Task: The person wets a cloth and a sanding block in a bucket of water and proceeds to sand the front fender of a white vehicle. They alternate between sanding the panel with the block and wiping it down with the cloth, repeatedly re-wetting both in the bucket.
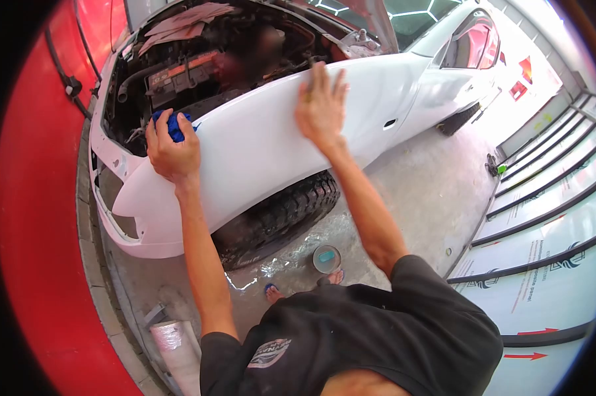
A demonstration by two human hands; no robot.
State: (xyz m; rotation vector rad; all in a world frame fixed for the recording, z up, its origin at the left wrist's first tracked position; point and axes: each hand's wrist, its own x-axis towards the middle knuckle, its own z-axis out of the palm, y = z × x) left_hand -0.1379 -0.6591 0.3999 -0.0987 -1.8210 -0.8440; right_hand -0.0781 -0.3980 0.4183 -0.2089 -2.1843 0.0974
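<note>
A white car fender [258,138] stretches across the view above a black knobbly tyre [278,218]. My left hand [172,150] rests on its front upper edge, fingers curled round a crumpled blue cloth [174,125]. Farther back along the same panel, my right hand [321,109] lies with its fingers stretched out near the upper edge, slightly blurred. Whether anything thin sits beneath that palm is hidden. Beside both hands the engine bay [212,72] is open, with a battery [182,76] and some sheets of paper [182,23] in it.
A round container [327,259] with a blue-green thing inside stands on the wet floor [403,191] near my feet. A plastic-wrapped roll [175,350] is at the lower left. A red wall [34,211] rises on the left; printed panels with black bars [529,264] line the right.
</note>
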